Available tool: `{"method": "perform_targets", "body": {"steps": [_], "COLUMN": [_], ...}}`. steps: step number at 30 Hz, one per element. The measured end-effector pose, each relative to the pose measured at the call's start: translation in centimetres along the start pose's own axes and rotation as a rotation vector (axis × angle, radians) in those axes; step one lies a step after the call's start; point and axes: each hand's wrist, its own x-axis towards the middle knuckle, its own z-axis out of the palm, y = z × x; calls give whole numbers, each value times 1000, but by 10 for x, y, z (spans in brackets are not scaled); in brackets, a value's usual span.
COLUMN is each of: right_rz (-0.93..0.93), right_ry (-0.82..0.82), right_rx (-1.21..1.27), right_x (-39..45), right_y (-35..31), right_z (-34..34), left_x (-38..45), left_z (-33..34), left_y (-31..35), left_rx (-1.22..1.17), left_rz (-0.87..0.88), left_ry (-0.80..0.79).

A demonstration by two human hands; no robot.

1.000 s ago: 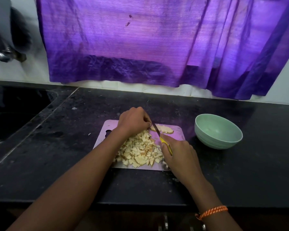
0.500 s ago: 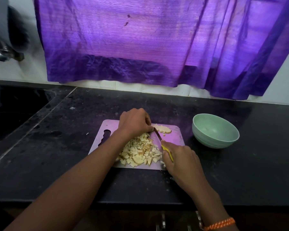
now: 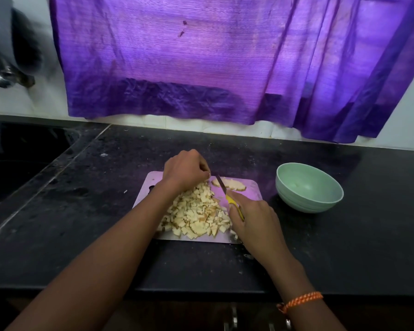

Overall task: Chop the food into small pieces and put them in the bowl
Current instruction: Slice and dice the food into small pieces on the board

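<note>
Seemingly mid-chop, the right hand [image 3: 253,218] grips the yellow-handled knife [image 3: 227,194] beside the last pale uncut slice [image 3: 232,185] at the pink plastic cutting board's [image 3: 253,187] far edge, the left hand [image 3: 185,172] curls over the diced heap [image 3: 196,216], and next comes dicing that slice before filling the empty green bowl [image 3: 308,187] near the bench's [image 3: 344,247] right edge.

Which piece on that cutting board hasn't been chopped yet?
On the black counter lies a pale cutting board. At its far edge, past the knife, lies the uncut slice. It is one flat whole piece; the diced heap nearer is small cubes.
</note>
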Motion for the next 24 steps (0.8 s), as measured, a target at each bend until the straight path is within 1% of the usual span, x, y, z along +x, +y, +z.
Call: {"method": "perform_targets", "body": {"steps": [5, 8, 10, 14, 21, 24], "right_rz": [-10, -6, -5, 3, -26, -3], "right_ry": [-28, -90, -122, -118, -55, 75], "right_rx": [-20, -80, -56, -5, 114, 196], "right_x": [2, 7, 10, 8, -25, -28], "right_y": [-2, -4, -7, -1, 18, 33], "right_z": [-2, -2, -3, -3, -11, -15], "left_x": [-1, -3, -6, -7, -6, -6], "left_z": [2, 4, 6, 8, 7, 5], "left_y": [2, 4, 7, 11, 10, 8], "left_rx": [7, 28, 75, 140, 107, 75], "left_rz": [18, 38, 55, 65, 71, 80], "left_ry": [-26, -33, -24, 23, 0, 3]}}
